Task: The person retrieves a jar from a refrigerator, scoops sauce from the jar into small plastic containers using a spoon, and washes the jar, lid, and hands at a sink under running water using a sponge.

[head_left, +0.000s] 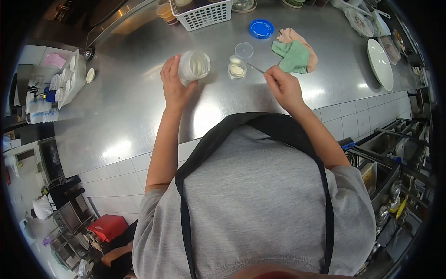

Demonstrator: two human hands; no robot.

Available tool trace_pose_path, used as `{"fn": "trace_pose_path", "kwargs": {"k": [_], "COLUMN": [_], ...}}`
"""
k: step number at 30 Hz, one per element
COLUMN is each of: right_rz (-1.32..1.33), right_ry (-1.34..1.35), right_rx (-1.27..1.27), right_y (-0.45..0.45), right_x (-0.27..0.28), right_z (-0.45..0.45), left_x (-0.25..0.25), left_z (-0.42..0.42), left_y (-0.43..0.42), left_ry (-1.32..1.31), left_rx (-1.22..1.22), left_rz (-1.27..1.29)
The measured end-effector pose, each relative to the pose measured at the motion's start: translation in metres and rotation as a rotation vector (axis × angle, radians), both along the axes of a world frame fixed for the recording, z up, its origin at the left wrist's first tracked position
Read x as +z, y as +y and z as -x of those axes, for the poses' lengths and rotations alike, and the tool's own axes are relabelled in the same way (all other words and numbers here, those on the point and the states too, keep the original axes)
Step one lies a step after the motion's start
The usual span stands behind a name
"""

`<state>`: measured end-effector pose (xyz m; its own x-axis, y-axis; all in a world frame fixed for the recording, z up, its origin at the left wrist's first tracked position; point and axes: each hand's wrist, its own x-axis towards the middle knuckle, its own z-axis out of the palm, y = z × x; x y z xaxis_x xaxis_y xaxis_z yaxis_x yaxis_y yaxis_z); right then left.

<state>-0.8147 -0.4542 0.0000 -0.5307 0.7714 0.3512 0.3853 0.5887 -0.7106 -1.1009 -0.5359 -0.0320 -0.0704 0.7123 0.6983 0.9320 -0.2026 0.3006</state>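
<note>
My left hand [175,86] is wrapped round a translucent plastic jar [186,66], tipped so its mouth faces right, with white residue on the inner wall. In my right hand [285,88] is a metal spoon [255,68], pinched by its handle. White creamy stuff covers the spoon's bowl, which is over the far edge of a small clear cup [231,73]. More of the white cream [237,71] lies inside that cup. Just beyond it is a round clear lid [244,49], flat on the steel. A blue screw lid [262,29] rests farther back.
Green [293,56] and peach [310,46] cloths lie crumpled on the steel counter [125,88], beyond my right hand. A white basket [202,19] stands at the back beside stacked sauce tubs [167,13]. On the right is an oval white plate [380,65]; on the left, a rack of cups [71,76].
</note>
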Motion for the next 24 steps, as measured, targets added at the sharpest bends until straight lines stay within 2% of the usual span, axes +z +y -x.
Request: {"fn": "trace_pose_path", "kwargs": {"k": [1,3,7,10,12,16,18,22,24], "right_rz": [0.000,-0.193,-0.327,-0.362,-0.454,-0.409,-0.383,-0.385,-0.521], "right_ry": [-0.001,-0.300,-0.193,-0.330,-0.181,-0.299,-0.125,0.006,0.006], "right_rx": [0.000,0.144,0.086,0.148,0.072,0.140,0.043,0.016,0.179], "right_y": [0.001,0.004,0.001,0.004,0.003,0.008,0.007,0.001,0.001], "right_x": [-0.004,-0.010,-0.005,-0.006,0.000,-0.008,-0.005,0.026,0.035], "right_z": [-0.001,-0.003,-0.002,-0.004,-0.001,-0.006,-0.006,0.002,0.011], "left_x": [0.000,-0.001,-0.002,-0.005,-0.005,-0.006,-0.006,0.000,0.005], "left_z": [0.000,0.001,0.000,-0.001,-0.002,-0.004,-0.004,-0.009,-0.013], "left_y": [-0.001,-0.003,-0.006,-0.005,-0.006,-0.004,-0.006,-0.004,0.000], "left_ry": [-0.001,-0.009,-0.013,-0.016,-0.032,-0.032,-0.052,-0.117,-0.168], "left_rx": [0.000,0.004,0.000,0.013,0.003,0.007,0.001,-0.057,-0.145], "left_rz": [0.000,-0.010,-0.020,0.012,0.007,0.005,0.022,0.015,0.042]}}
